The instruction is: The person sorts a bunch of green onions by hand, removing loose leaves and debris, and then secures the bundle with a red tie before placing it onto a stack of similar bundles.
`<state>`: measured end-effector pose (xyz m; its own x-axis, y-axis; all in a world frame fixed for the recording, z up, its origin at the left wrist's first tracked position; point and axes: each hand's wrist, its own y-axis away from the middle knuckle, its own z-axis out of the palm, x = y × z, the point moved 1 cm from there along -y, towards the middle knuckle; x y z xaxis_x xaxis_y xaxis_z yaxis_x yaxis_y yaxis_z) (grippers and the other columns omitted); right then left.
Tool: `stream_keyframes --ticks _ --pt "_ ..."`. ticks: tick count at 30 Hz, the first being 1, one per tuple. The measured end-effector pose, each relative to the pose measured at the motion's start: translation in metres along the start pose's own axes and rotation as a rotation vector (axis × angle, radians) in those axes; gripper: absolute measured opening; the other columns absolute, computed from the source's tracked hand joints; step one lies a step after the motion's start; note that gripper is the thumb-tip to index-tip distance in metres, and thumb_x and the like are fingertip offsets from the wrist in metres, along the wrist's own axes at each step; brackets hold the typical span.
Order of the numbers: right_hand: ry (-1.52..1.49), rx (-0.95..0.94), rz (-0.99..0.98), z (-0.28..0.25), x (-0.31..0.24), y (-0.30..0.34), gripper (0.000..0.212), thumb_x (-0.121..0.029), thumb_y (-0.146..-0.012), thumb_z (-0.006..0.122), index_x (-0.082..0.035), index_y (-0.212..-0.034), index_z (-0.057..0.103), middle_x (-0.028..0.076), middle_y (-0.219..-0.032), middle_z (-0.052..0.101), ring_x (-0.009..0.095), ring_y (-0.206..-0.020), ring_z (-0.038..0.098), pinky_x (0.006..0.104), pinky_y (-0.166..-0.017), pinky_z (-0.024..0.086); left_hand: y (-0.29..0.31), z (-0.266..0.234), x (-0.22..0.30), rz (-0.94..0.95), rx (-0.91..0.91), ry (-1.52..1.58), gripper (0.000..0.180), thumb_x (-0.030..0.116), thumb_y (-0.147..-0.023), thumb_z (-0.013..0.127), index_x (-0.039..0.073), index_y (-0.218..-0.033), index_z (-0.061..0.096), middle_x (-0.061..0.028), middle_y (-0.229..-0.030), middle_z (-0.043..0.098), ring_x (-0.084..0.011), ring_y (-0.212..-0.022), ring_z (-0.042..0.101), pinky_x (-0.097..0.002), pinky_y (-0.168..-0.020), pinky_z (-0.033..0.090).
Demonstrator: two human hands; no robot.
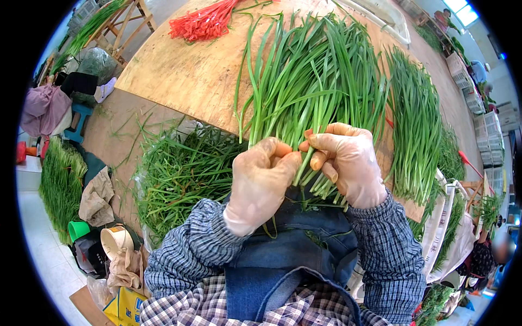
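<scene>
A large pile of garlic chives (326, 70) lies on the wooden table (179, 70), leaves pointing away from me and pale stalk ends toward me. My right hand (350, 160), in a thin clear glove, pinches a few chive stalks between thumb and fingers at the near end of the pile. Close beside it is my left hand (261, 176), gloved too, its thumb and forefinger pressed together next to those stalks. Whatever is between the left fingertips, if anything, is too small to make out. Stray leaf bits cling to the dark apron (293, 233) on my lap.
A second row of chives (414, 125) lies along the table's right side. Red plastic ties (201, 24) sit at the far left. Below the table's left edge is a heap of loose green leaves (185, 174). A person on a blue stool (80, 122) sits at the left.
</scene>
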<state>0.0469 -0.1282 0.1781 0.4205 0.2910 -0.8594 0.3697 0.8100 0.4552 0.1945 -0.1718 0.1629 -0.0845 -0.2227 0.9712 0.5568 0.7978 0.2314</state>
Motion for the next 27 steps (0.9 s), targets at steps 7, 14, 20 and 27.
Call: stream_keyframes --ticks 7,14,20,27 --pt "0.011 0.02 0.028 0.001 0.0 -0.004 0.013 -0.001 -0.078 0.059 0.01 -0.083 0.054 0.018 -0.078 0.062 0.018 -0.052 0.062 0.0235 -0.036 0.047 0.054 -0.146 -0.012 -0.166 -0.237 -0.262 0.007 0.011 -0.077 0.069 0.004 -0.078 0.067 -0.0017 -0.06 0.058 -0.0068 -0.052 0.051 -0.0216 -0.046 0.04" --pt "0.371 -0.022 0.031 0.001 -0.02 0.006 0.027 -0.012 -0.084 0.057 0.012 -0.095 0.056 0.019 -0.081 0.063 0.017 -0.053 0.063 0.0218 -0.034 0.045 0.045 -0.156 -0.033 0.271 0.112 -1.253 0.015 0.017 -0.084 0.059 0.005 -0.085 0.066 -0.0106 -0.078 0.062 -0.0262 -0.065 0.062 -0.0356 -0.059 0.049" --pt "0.735 0.011 -0.338 0.001 -0.053 0.001 0.03 -0.014 -0.082 0.054 0.009 -0.1 0.06 0.018 -0.088 0.066 0.019 -0.069 0.065 0.0254 -0.058 0.051 -0.028 -0.072 -0.007 0.714 0.187 -0.858 0.011 0.009 -0.077 0.063 0.004 -0.087 0.064 -0.0119 -0.079 0.06 -0.0284 -0.069 0.061 -0.0359 -0.06 0.049" --pt "1.209 -0.163 -0.655 0.035 -0.06 -0.067 0.04 -0.01 -0.074 0.047 0.005 -0.109 0.06 0.024 -0.106 0.062 0.029 -0.098 0.061 0.0319 -0.092 0.044 -0.045 -0.065 -0.027 0.628 0.196 -0.92 0.023 0.005 -0.074 0.064 0.004 -0.097 0.063 -0.0136 -0.088 0.057 -0.0293 -0.073 0.059 -0.0366 -0.063 0.047"
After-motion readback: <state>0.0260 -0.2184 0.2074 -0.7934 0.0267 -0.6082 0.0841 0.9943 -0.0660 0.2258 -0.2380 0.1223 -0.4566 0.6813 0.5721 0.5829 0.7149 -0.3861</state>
